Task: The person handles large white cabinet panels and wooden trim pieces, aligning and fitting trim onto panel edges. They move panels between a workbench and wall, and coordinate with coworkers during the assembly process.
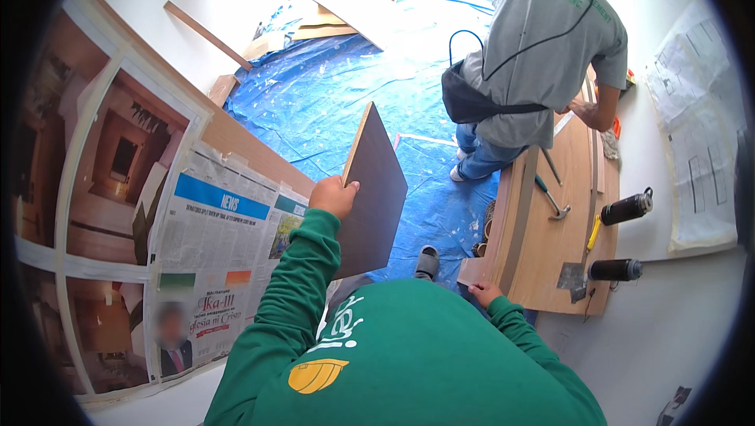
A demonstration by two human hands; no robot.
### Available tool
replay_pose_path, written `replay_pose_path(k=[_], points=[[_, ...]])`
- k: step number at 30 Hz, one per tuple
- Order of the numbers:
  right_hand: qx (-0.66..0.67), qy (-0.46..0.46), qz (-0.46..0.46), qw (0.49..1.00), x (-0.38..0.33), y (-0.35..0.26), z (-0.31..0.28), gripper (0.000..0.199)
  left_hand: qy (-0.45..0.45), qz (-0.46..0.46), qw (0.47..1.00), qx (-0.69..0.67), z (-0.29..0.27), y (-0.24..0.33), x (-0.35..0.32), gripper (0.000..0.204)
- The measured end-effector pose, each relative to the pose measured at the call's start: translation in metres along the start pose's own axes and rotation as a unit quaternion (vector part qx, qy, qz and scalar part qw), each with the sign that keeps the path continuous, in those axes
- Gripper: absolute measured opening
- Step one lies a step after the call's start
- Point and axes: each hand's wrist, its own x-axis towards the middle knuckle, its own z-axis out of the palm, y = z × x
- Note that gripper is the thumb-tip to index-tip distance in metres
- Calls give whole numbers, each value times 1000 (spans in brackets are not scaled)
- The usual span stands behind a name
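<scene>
Left hand: your left hand (333,196) grips the dark board (373,192) by its near edge, holding it tilted up above the blue tarp (338,96).
Right hand: your right hand (484,293) rests closed on a small wood piece (473,271), at the near corner of the wooden panel (550,245).
On the panel: a hammer (552,197) lies there; another person (543,56) bends over its far end.

The blue tarp (338,104) between the newspaper-covered panel (220,237) and the wooden bench (550,245) lies open, though the dark board (376,190) stands upright across its near end. A co-worker (535,56) blocks the bench's far end. A hammer (553,200), two black bottles (627,208) and a trowel (572,275) crowd its right side.
</scene>
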Motion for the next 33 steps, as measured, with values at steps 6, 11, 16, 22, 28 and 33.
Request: replay_pose_path(k=[6,11,16,22,28,33], points=[[29,44,78,996,86,-52,-72,35,10,-28,999,-29,-22,27,109,47],[45,47,83,994,133,-85,-72,35,19,-22,999,-41,-30,37,214,45],[39,75,136,987,138,-108,-59,40,12,-23,999,-43,-37,49,335,45],[39,52,153,986,167,-135,-47,36,49,-11,998,-23,-75,50,463,47],[67,18,157,985,270,-185,-61,35,105,-4,994,-3,-128,32,559,48],[114,34,161,980,340,-248,-73,34,102,-16,995,15,-156,14,646,47]])
